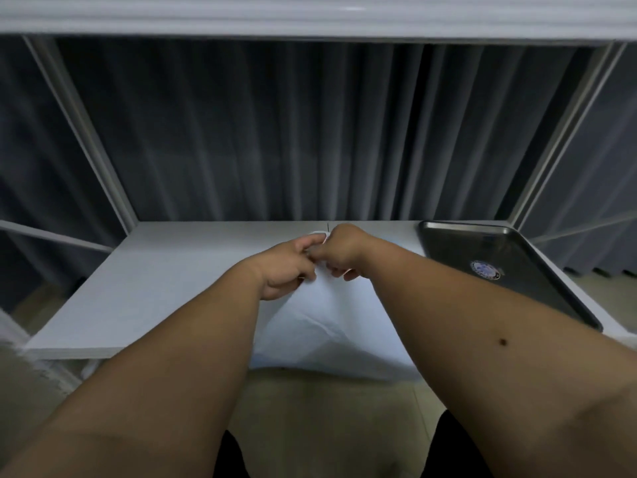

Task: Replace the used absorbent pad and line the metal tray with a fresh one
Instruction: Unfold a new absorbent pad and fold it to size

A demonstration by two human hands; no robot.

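Note:
A white absorbent pad (331,326) lies on the white table (144,291), its near edge hanging over the table's front. My left hand (287,267) and my right hand (339,251) meet above its far end, fingers curled and pinching the pad's upper edge close together. The dark metal tray (510,267) sits bare at the table's right end, with a round sticker (485,270) on its floor. My forearms hide parts of the pad's sides.
White frame posts (86,132) rise at the table's back corners under an upper shelf (310,19). A dark pleated curtain (293,132) hangs behind. The tray's near corner lies close to the table's right front edge.

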